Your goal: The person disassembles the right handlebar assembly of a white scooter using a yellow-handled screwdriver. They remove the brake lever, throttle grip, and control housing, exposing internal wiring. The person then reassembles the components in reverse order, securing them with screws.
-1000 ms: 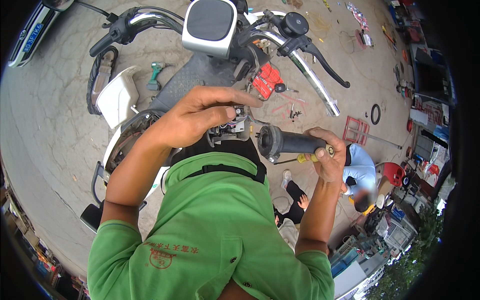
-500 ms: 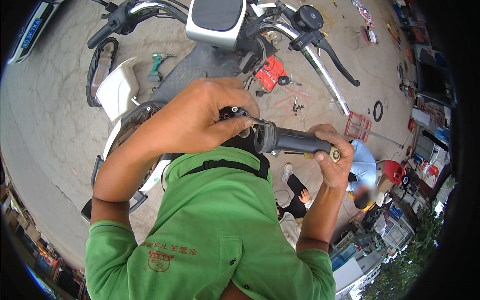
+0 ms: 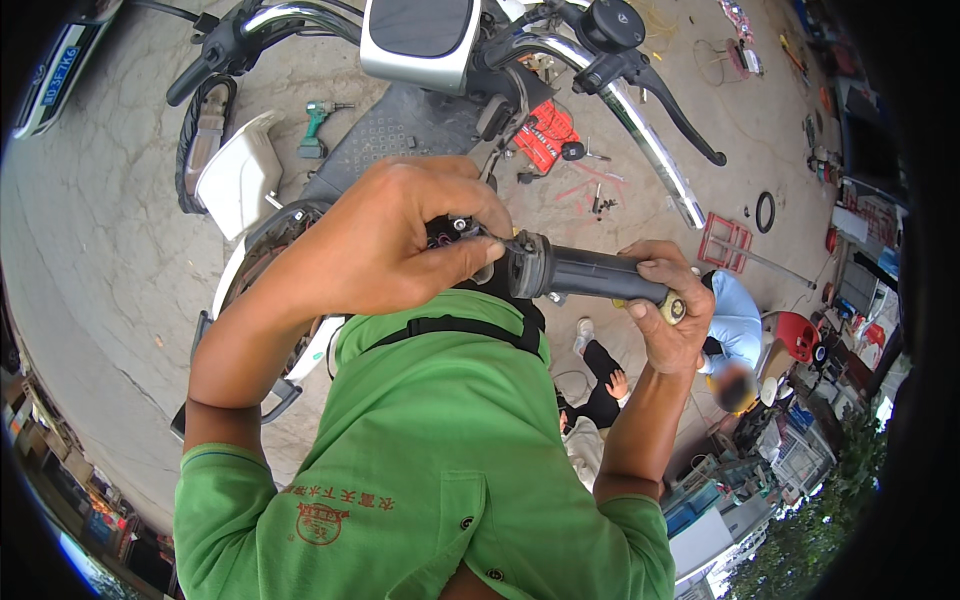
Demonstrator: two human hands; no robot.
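Observation:
A black handlebar throttle grip (image 3: 605, 273), off the bar, lies roughly level in front of my waist. My right hand (image 3: 672, 300) is wrapped round its outer end. A small yellowish round end (image 3: 674, 309) shows beside that palm; what it belongs to is hidden. At the grip's ringed collar (image 3: 534, 264), my left hand (image 3: 425, 230) pinches a thin dark cable between thumb and forefinger. Behind it stands a scooter with a grey display housing (image 3: 418, 45). Its right handlebar (image 3: 655, 150) is bare chrome tube, with a black brake lever (image 3: 683, 118) alongside.
A green cordless drill (image 3: 314, 129), a white panel (image 3: 243, 170) and a black seat (image 3: 207, 140) lie on the left floor. Across the scooter lie a red tool case (image 3: 546, 138) and a red stand (image 3: 726, 243). A person in light blue (image 3: 738, 315) crouches at the right.
Both hands keep their hold on the grip and cable. The grip's outer end has shifted slightly right, and the whole view has swung a little.

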